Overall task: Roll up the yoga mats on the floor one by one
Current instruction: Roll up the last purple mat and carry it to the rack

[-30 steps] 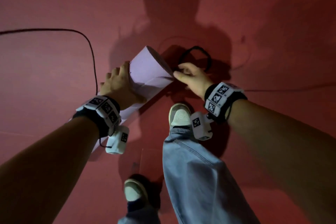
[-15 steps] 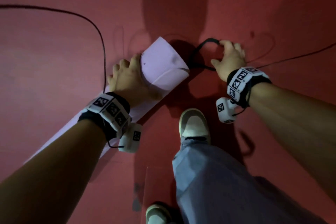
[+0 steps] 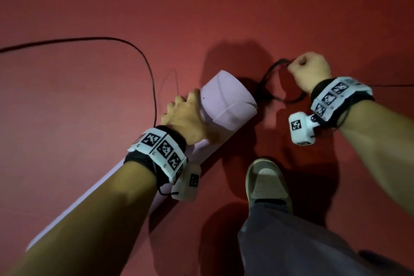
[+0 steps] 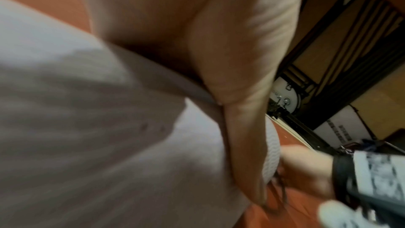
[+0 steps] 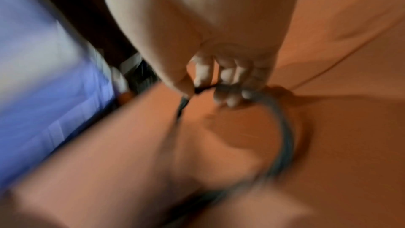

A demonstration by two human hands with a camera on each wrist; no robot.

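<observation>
Under left hand, mat roll part-hidden; strap in right hand blurred.

Both arms reach down, and each hand holds something.
The left hand bends its fingers over the rolled mat and grips it. The right hand makes a fist and pinches a dark strap.

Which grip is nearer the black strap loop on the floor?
Right. The right grip pinches the black strap loop itself. The left grip holds the rolled lilac yoga mat, on the mat's far side from the loop.
</observation>
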